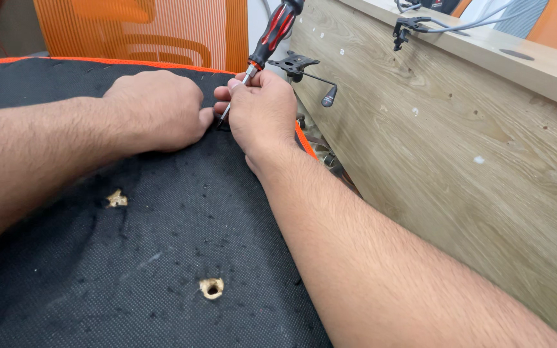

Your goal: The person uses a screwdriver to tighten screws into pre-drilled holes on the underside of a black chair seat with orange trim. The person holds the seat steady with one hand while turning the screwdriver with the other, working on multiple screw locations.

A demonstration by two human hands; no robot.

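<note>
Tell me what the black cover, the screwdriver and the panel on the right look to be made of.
Black cover: seemingly non-woven fabric, matte, with a dotted weave and torn holes. Screwdriver: glossy red and black handle, likely plastic, on a shiny metal shaft, gripped by the right hand. Panel: wood-grain surface, possibly laminate.

Both bare forearms reach forward from the lower edge of the view and converge near the top centre; the left hand [156, 109] lies knuckles up, fingers curled under into a loose fist, thumb side toward the other hand; the right hand [260, 109] is closed, fingertips pinched together, wrist bent slightly; the two hands nearly touch.
</note>
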